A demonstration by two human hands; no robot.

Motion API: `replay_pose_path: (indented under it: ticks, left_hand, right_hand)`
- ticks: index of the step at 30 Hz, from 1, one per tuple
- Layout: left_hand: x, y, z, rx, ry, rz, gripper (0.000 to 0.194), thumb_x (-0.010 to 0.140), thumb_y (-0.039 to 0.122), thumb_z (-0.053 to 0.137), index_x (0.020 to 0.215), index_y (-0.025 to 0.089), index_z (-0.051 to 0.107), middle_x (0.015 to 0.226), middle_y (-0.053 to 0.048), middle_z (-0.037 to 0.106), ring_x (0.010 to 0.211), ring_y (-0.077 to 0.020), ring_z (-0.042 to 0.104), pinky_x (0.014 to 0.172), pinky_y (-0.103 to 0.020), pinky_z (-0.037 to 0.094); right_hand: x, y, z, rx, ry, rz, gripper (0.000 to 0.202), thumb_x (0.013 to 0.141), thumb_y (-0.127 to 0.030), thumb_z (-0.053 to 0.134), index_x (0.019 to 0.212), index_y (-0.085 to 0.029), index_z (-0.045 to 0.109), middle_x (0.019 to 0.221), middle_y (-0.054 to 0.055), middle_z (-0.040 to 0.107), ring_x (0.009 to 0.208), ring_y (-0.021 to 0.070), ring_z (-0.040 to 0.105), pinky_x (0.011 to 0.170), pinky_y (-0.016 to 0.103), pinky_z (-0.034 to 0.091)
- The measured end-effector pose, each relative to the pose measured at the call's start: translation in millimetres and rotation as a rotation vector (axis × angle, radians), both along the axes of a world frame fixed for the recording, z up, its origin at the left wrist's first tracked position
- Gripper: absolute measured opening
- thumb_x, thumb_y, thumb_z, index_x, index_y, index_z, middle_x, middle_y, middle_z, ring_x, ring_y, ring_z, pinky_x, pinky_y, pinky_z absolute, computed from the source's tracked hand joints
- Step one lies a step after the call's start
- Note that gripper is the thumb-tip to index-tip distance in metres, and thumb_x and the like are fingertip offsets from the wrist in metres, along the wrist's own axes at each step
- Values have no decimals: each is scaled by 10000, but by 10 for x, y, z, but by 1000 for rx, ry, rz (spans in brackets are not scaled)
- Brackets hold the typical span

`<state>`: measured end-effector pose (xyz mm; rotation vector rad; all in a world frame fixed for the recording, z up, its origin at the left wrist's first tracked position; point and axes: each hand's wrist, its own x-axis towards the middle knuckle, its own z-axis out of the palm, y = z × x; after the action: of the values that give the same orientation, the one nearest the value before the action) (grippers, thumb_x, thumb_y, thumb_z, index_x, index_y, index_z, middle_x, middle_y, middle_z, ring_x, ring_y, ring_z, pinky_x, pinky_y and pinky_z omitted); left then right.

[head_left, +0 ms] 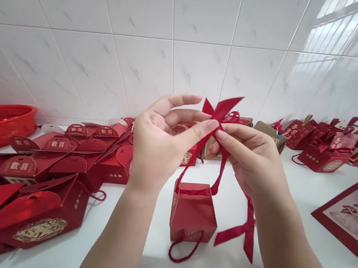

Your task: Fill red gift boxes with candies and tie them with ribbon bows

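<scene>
A red ribbon (225, 108) is pinched between my left hand (168, 137) and my right hand (252, 157), its two pointed ends sticking up above the fingers. Both thumbs press on it at the crossing, while some left fingers stretch out. From there the strands run down to a small red gift box (192, 215), which lies on the white surface below my hands. A twisted red cord handle loops from its near side. Beside the box, under my right wrist, lies another length of red ribbon (238, 231).
Several red gift boxes (43, 221) with gold print crowd the left, near a red plastic basket (3, 127). More boxes with bows (325, 154) stand at the back right. A red-bordered picture card (350, 220) lies at the right. White wall tiles (197, 70) rise behind.
</scene>
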<state>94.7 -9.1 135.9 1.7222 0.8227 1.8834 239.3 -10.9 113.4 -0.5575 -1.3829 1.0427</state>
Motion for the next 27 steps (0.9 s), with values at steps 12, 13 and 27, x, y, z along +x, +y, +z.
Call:
replay_pose_path:
  ticks: [12, 13, 27]
  left_hand:
    - [-43, 144, -116, 48, 302, 140, 149, 743, 292, 737, 855, 204, 693, 776, -16, 699, 699, -160, 668, 572, -276, 560]
    - [-51, 157, -124, 89, 332, 138, 71, 764, 271, 715, 793, 208, 698, 729, -4, 697, 671, -152, 663, 571, -277, 556]
    - [-208, 73, -31, 42, 473, -158, 392, 773, 118, 630, 1136, 263, 601, 1103, -57, 646, 950, -203, 649, 756, -325, 577]
  right_hand:
    - [-73, 42, 3, -129, -31, 156, 324, 846, -481, 598, 756, -173, 642, 627, 15, 643, 548, 120, 610, 575, 260, 521]
    - [-74, 43, 2, -132, -37, 140, 324, 842, -480, 604, 759, -169, 644, 630, 17, 641, 550, 119, 607, 568, 256, 514]
    - [56, 217, -72, 13, 12, -8, 171, 808, -383, 675, 827, -214, 690, 733, -10, 601, 572, 74, 484, 537, 221, 439]
